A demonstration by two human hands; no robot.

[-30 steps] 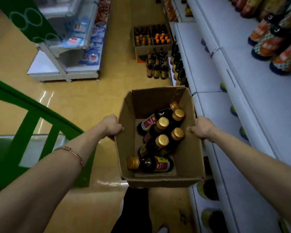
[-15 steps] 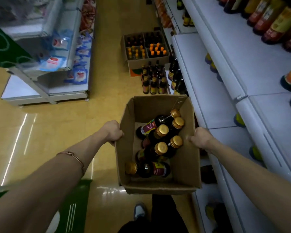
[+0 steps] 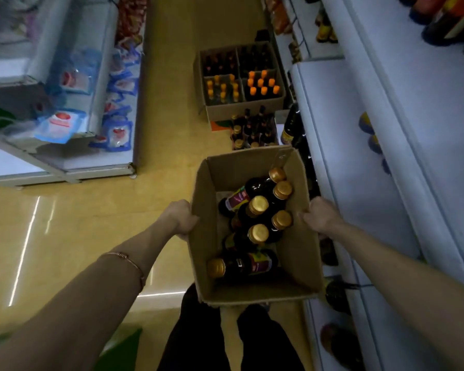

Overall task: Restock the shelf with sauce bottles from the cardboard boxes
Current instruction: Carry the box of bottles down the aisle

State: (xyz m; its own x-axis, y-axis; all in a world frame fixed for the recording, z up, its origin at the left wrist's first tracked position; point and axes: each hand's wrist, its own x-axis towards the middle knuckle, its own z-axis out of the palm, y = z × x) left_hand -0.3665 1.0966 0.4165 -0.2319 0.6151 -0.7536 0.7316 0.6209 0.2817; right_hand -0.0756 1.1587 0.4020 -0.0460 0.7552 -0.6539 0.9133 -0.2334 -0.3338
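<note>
I carry an open cardboard box [image 3: 300, 253] above the aisle floor, in front of my legs. My left hand [image 3: 181, 218] grips its left wall and my right hand [image 3: 323, 215] grips its right wall. Inside lie several dark sauce bottles [image 3: 255, 207] with gold caps, leaning or on their sides; one lies across the near end [image 3: 241, 265]. The white shelf [image 3: 359, 145] runs along my right, with bottles on its upper tier [image 3: 445, 20].
Ahead on the floor stands a divided cardboard box [image 3: 241, 111] of bottles with orange and yellow caps, and a cluster of dark bottles [image 3: 252, 129] in front of it. A rack of packaged goods [image 3: 86, 103] lines the left side. More bottles sit low under the shelf [image 3: 335, 293].
I have walked forward down the aisle with the box; the green railing on the left has passed out of view and the floor boxes are closer. Both hands keep their grip.
</note>
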